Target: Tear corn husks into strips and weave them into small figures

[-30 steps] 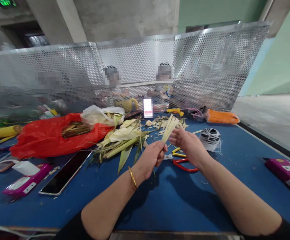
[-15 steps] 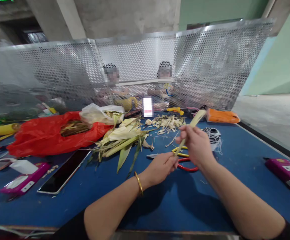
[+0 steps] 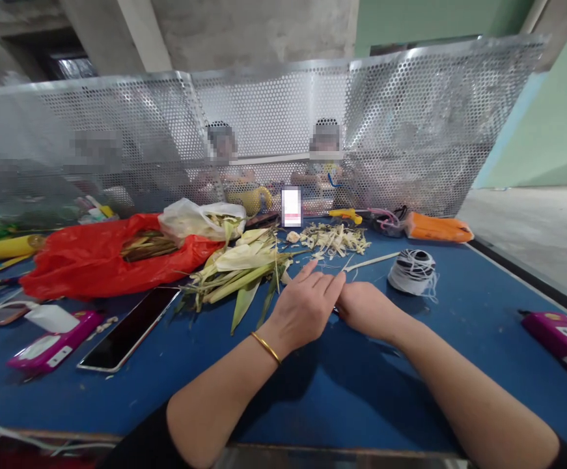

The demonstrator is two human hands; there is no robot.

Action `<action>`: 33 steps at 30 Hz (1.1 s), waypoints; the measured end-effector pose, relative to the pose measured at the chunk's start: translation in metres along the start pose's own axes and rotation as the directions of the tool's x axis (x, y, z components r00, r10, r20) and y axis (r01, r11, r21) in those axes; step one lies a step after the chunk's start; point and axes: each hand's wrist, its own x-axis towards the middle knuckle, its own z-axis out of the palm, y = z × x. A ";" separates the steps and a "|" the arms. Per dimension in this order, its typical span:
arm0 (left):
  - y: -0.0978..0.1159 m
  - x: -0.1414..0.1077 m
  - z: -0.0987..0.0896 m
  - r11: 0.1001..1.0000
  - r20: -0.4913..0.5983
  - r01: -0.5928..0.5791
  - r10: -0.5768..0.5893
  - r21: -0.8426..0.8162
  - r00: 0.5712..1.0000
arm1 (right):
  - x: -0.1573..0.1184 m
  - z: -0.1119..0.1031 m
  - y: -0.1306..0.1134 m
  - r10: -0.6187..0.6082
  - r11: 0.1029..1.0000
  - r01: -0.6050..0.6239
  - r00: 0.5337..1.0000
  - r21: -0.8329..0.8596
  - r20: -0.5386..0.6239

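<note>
At left, a red plastic bag (image 3: 82, 254) holds dry brown leaves (image 3: 149, 247), a white plastic bag (image 3: 185, 218) pale husks (image 3: 228, 226). Corn husks (image 3: 244, 260) lie left of centre. Mid-frame, the left hand (image 3: 307, 305) and right hand (image 3: 368, 309) meet; whether their fingers grip anything, I cannot tell.

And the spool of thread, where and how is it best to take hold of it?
Probably around the rounded body of the spool of thread, coming from above with the right hand. It rests on the blue table with its top uncovered, while loose strands trail on its right side and could snag.
</note>
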 end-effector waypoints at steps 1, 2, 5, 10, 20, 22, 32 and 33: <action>0.002 0.001 0.002 1.000 0.021 -0.004 0.004 0.012 1.000 | 0.000 0.002 -0.001 -0.007 1.000 0.008 1.000 -0.006 0.005; 0.004 0.001 0.004 1.000 0.020 0.001 -0.001 0.004 1.000 | 0.000 0.003 -0.001 -0.015 1.000 0.015 1.000 -0.008 0.008; 0.012 -0.001 0.010 0.987 -0.009 0.098 -0.100 -0.128 0.995 | 0.001 0.006 -0.001 -0.028 1.000 0.028 0.999 0.003 0.026; 0.010 -0.004 0.013 0.879 0.123 0.436 -0.419 -0.191 0.900 | 0.000 0.000 -0.003 0.003 0.999 -0.003 1.000 0.034 -0.010; -0.023 -0.002 -0.015 0.896 0.348 0.371 -0.276 -0.243 0.896 | -0.007 -0.020 0.019 -0.049 0.980 0.049 0.999 0.191 -0.005; -0.033 -0.003 -0.021 0.873 0.362 0.364 -0.240 -0.325 0.901 | -0.009 -0.025 0.026 -0.040 0.951 0.039 0.999 0.306 -0.003; -0.057 -0.009 -0.033 0.799 0.438 0.375 -0.158 -0.469 0.885 | -0.008 -0.023 0.030 -0.029 0.889 0.041 0.999 0.457 -0.033; -0.058 -0.010 -0.034 0.795 0.444 0.378 -0.155 -0.474 0.883 | -0.007 -0.022 0.030 -0.033 0.886 0.045 0.999 0.461 -0.034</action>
